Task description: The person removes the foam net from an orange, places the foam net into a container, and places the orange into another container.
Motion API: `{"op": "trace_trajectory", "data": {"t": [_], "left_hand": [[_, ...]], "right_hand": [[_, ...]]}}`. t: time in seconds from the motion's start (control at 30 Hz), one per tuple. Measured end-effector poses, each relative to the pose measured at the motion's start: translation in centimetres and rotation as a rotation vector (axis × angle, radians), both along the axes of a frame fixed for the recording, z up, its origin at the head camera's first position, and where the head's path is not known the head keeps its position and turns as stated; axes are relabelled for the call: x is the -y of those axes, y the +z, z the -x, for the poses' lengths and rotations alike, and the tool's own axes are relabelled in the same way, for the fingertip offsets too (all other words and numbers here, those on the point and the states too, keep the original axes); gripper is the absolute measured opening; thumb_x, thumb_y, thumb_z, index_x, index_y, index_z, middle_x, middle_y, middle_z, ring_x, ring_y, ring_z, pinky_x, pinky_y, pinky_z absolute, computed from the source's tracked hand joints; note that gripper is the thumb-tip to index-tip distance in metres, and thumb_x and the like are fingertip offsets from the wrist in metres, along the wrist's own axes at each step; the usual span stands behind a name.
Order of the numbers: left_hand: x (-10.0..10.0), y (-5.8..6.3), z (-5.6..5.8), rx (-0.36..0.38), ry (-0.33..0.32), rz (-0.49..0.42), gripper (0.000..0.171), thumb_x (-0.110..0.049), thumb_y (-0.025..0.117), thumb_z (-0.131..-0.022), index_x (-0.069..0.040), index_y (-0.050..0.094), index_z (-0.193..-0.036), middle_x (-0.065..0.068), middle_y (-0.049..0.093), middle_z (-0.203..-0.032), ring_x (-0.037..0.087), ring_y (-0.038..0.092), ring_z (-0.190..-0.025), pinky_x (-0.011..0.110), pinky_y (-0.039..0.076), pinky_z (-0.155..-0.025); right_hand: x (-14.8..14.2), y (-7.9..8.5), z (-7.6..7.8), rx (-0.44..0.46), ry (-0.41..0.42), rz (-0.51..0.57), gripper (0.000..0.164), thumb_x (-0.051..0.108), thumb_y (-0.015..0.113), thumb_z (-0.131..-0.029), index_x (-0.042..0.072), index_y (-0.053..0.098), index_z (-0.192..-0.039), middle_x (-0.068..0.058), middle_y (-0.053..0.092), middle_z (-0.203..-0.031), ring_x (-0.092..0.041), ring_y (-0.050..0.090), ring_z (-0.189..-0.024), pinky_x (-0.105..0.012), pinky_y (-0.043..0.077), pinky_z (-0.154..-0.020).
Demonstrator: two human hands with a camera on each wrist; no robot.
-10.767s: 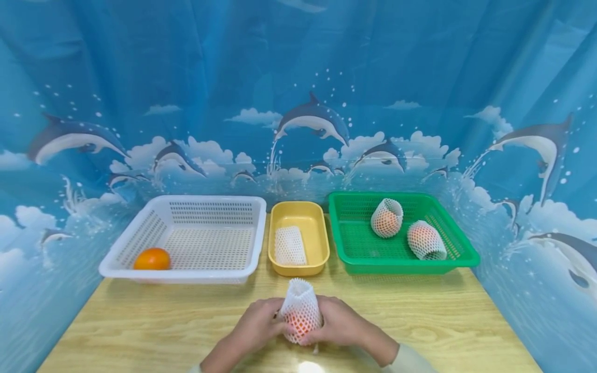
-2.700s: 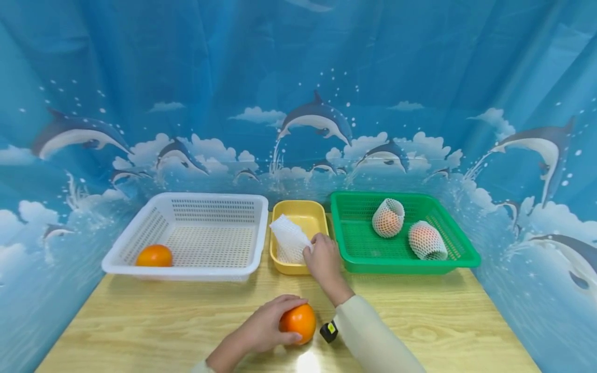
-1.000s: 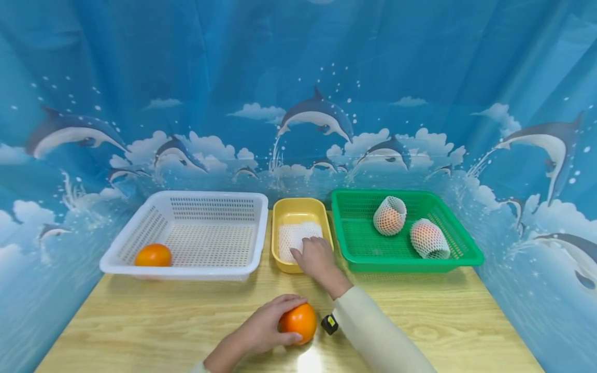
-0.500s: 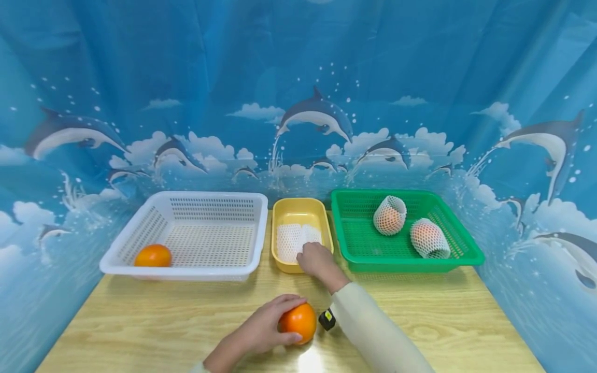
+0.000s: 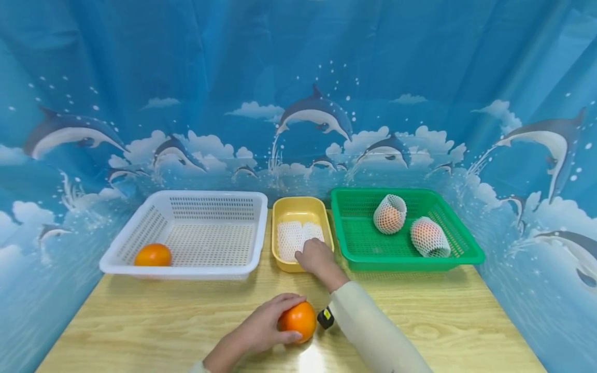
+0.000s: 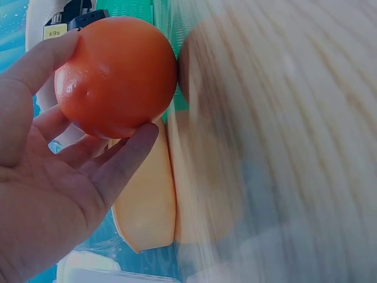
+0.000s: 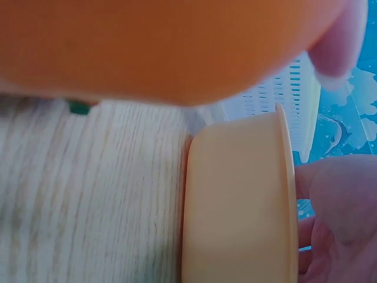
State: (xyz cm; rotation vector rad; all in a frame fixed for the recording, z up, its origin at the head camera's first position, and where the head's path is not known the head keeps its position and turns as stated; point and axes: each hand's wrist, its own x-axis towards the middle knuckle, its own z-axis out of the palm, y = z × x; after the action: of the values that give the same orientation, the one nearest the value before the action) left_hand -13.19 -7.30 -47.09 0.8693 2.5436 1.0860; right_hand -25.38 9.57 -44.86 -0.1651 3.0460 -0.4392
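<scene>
My left hand (image 5: 263,326) grips a smooth, glossy orange fruit (image 5: 300,322) at the table's near middle. In the left wrist view its fingers and thumb curl round the fruit (image 6: 118,76). Ahead, my right hand (image 5: 317,259) reaches over the near right side of the yellow tray (image 5: 298,201). Two white foam fruit nets lie side by side there: the left net (image 5: 289,239) and the right net (image 5: 311,231), whose near end goes under the hand. The tray wall (image 7: 241,200) hides the right fingertips in the right wrist view, so a grip cannot be confirmed.
A white basket (image 5: 184,196) at left holds another orange fruit (image 5: 153,255). At right, a green basket (image 5: 368,263) holds two netted fruits, one upright (image 5: 389,214) and one lying (image 5: 430,237). A small black device (image 5: 325,317) sits by the right sleeve. A dolphin-print curtain (image 5: 210,103) surrounds the table.
The net earlier round the held fruit came off; my right hand laid it in the yellow tray beside the other net. Over the last second that hand shifted only slightly; the left stayed still.
</scene>
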Motion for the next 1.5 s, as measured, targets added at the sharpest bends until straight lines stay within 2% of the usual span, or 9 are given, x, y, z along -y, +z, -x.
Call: {"op": "trace_trajectory", "data": {"t": [0.07,0.17,0.27,0.4,0.57,0.77,1.0,1.3,1.5], "left_hand": [[0.0,0.0,0.0,-0.004,-0.002,0.000,0.067,-0.038,0.075,-0.084,-0.017,0.050,-0.142,0.004,0.049,-0.141,0.026,0.051,-0.123,0.053,0.043,-0.102],[0.0,-0.1,0.0,-0.011,-0.004,0.001,0.066,-0.038,0.075,-0.084,-0.017,0.050,-0.142,0.005,0.049,-0.141,0.026,0.052,-0.123,0.053,0.043,-0.102],[0.0,-0.1,0.0,-0.021,-0.004,-0.001,0.066,-0.037,0.075,-0.083,-0.016,0.051,-0.141,0.005,0.050,-0.141,0.027,0.052,-0.123,0.054,0.043,-0.102],[0.0,0.0,-0.1,-0.039,-0.009,-0.014,0.066,-0.036,0.075,-0.083,-0.015,0.051,-0.141,0.006,0.050,-0.141,0.027,0.052,-0.122,0.054,0.044,-0.101],[0.1,-0.1,-0.3,-0.055,-0.021,-0.042,0.065,-0.035,0.077,-0.082,-0.014,0.052,-0.138,0.006,0.051,-0.139,0.026,0.053,-0.122,0.052,0.044,-0.101],[0.4,-0.1,-0.5,-0.071,-0.038,-0.059,0.061,-0.037,0.076,-0.083,-0.016,0.052,-0.135,0.002,0.052,-0.136,0.021,0.053,-0.120,0.048,0.045,-0.101],[0.5,-0.3,-0.7,-0.137,-0.067,-0.094,0.058,-0.031,0.078,-0.082,-0.015,0.052,-0.132,0.000,0.053,-0.132,0.017,0.053,-0.118,0.041,0.046,-0.101],[0.8,-0.7,-1.1,-0.183,-0.046,-0.106,0.061,-0.030,0.079,-0.079,-0.012,0.052,-0.131,0.002,0.054,-0.131,0.019,0.056,-0.116,0.042,0.048,-0.099],[1.1,-1.1,-1.2,-0.107,0.006,-0.187,0.061,-0.027,0.082,-0.077,-0.012,0.055,-0.128,0.004,0.057,-0.127,0.016,0.057,-0.109,0.030,0.054,-0.088]], "right_hand": [[0.0,0.0,0.0,0.002,0.004,0.009,0.034,0.032,0.061,-0.092,0.001,0.066,-0.079,-0.013,0.064,-0.087,-0.028,0.062,-0.079,-0.042,0.054,-0.076],[0.0,0.0,-0.1,0.001,0.002,0.032,0.036,0.032,0.061,-0.093,-0.002,0.066,-0.103,-0.016,0.067,-0.101,-0.031,0.063,-0.092,-0.044,0.053,-0.085],[0.1,0.0,-0.1,-0.018,-0.005,0.067,0.045,0.032,0.062,-0.093,-0.001,0.056,-0.122,-0.018,0.065,-0.111,-0.034,0.062,-0.100,-0.045,0.051,-0.089],[0.1,0.0,-0.3,-0.053,-0.016,0.110,0.047,0.032,0.064,-0.092,0.002,0.050,-0.125,-0.019,0.063,-0.112,-0.035,0.061,-0.099,-0.047,0.051,-0.088],[0.2,-0.1,-0.5,-0.130,-0.013,0.151,0.052,0.032,0.065,-0.092,0.001,0.049,-0.131,-0.021,0.056,-0.126,-0.036,0.055,-0.113,-0.047,0.047,-0.097],[0.9,0.4,-0.5,-0.261,0.119,0.259,0.051,0.031,0.064,-0.093,-0.001,0.051,-0.131,-0.019,0.053,-0.133,-0.034,0.051,-0.123,-0.045,0.041,-0.106],[2.5,1.9,-0.8,-0.174,0.256,0.343,0.065,0.042,0.060,-0.095,0.003,0.042,-0.144,-0.014,0.042,-0.149,-0.030,0.035,-0.139,-0.045,0.031,-0.114],[3.9,2.4,-1.1,-0.119,0.362,0.315,0.076,0.049,0.061,-0.092,0.004,0.036,-0.149,-0.013,0.035,-0.154,-0.029,0.025,-0.144,-0.045,0.026,-0.116],[4.4,1.9,-1.3,-0.107,0.408,0.287,0.076,0.048,0.061,-0.093,0.005,0.035,-0.149,-0.012,0.034,-0.154,-0.028,0.025,-0.145,-0.044,0.026,-0.117]]}}
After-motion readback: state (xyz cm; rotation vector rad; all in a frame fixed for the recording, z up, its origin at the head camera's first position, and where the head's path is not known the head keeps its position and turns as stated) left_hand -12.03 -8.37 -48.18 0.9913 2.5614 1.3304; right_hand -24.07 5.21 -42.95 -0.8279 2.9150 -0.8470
